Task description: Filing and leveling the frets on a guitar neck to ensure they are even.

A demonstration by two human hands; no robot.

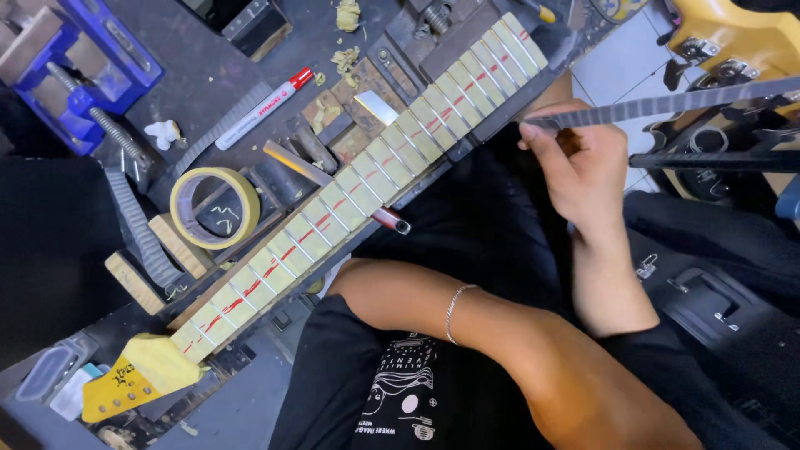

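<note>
Nearest is the person's left forearm (433,312) with a thin bracelet (454,310), tucked under the bench, so I cannot tell how the left hand is. Beyond it the right hand (583,171) pinches a long grey file (667,104), lifted beside the guitar neck (358,187). This neck lies across the workbench (208,75), its wood taped between the frets, probably for protection. Farther are a tape roll (215,207), a white marker with red cap (265,108) and a blue vise (83,71).
</note>
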